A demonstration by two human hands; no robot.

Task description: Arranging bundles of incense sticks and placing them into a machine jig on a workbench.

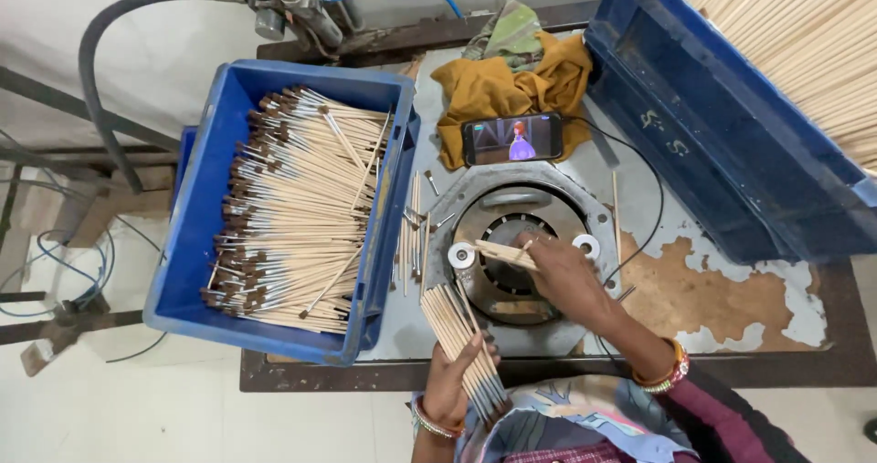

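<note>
Head view: left hand [449,376] has its grip closed round a fanned bundle of plain sticks [459,337], held at the near edge of the desk [731,335]. Right hand [565,276] pinches a few sticks [502,254] over the round metal machine plate [512,244], between two small white rollers [462,256]. Blue crate [210,244] to the left holds brown-tipped sticks [292,216]. Phone [512,138] leans on a mustard cloth [498,89]. Second blue bin [713,134] of bare sticks is at the right.
</note>
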